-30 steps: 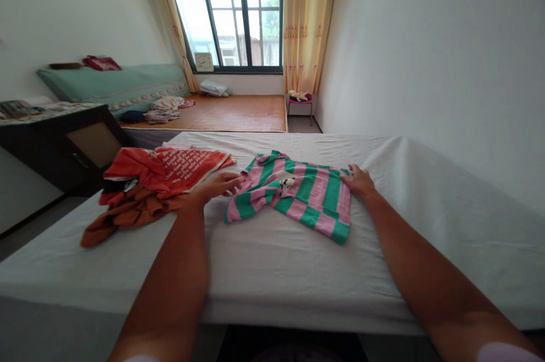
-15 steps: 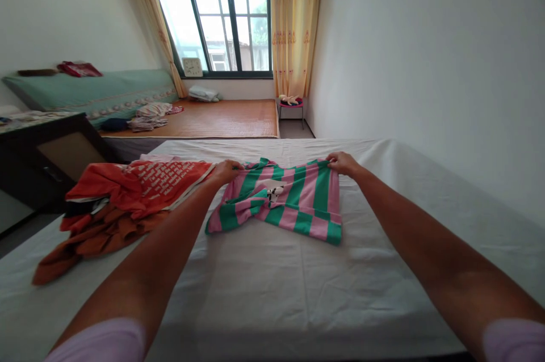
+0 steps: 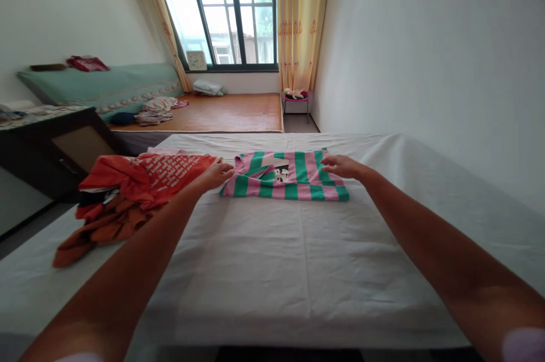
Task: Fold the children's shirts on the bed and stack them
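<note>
A small pink-and-green striped shirt [image 3: 286,180] lies folded in a flat band across the far middle of the white bed sheet [image 3: 272,260]. My left hand [image 3: 218,172] rests at the shirt's left edge with its fingers curled on the cloth. At the shirt's right end my right hand [image 3: 340,166] lies over the fabric, its fingers stretched out and pointing left.
A heap of orange and red clothes [image 3: 128,192] lies on the bed to the left of the shirt. A dark cabinet [image 3: 55,146] stands at the left. Beyond the bed are a second bed with a brown mat [image 3: 230,113], a small stool [image 3: 297,99] and a window [image 3: 230,16].
Both hands had gripped the shirt's far corners; the shirt has since been folded over into a narrow flat band. My right hand has opened over it.
</note>
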Available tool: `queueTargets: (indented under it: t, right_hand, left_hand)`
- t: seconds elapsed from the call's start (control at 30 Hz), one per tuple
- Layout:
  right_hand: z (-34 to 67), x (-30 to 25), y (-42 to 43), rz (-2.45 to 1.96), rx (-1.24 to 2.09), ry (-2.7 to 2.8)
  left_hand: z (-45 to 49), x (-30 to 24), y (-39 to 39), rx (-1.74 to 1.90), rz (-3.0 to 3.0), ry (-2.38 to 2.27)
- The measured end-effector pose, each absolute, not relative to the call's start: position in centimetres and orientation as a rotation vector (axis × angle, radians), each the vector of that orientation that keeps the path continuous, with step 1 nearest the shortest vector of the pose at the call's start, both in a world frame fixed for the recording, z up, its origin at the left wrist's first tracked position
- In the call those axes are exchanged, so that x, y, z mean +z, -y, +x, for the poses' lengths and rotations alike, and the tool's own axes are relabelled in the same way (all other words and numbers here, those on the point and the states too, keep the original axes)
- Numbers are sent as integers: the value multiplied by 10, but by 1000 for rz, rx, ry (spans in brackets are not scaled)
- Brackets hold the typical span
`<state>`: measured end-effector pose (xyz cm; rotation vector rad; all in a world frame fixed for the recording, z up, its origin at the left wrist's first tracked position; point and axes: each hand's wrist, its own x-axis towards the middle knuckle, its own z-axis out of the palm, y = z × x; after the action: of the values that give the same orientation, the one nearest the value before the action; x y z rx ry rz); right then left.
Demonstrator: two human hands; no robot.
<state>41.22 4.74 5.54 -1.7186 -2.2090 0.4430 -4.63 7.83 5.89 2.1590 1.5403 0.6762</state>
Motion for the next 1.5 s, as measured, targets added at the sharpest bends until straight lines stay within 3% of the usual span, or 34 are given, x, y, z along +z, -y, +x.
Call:
queueTargets:
  t: [0.13, 0.47, 0.8, 1.0, 1.1, 1.2, 1.4, 1.5]
  right_hand:
    - [413, 37, -13, -1695, 592, 2212]
    - [434, 11, 15, -2088, 265, 1863]
    - [403, 8, 18, -1761, 220, 1897]
    - [426, 27, 26, -1663, 673, 1950]
    - [438, 40, 38, -1539, 1050, 2034]
    - [442, 46, 46, -1518, 1179, 2113]
    - [434, 41, 38, -1601, 975, 2093]
    - [421, 36, 34, -1676, 756, 2050]
  left_hand:
    - [-47, 46, -39, 509, 2217, -1517]
    - [-39, 29, -28, 418, 2241, -1980]
    - [-45, 23, -29, 444, 2392, -1839]
    - [-51, 35, -22, 508, 2391, -1671]
    - [-63, 49, -12, 317, 2328, -1352]
    - [-74, 56, -6, 153, 2216, -1166]
    - [-60, 49, -13, 796, 2215, -1466]
    - [-39, 42, -15, 735, 2309, -1385]
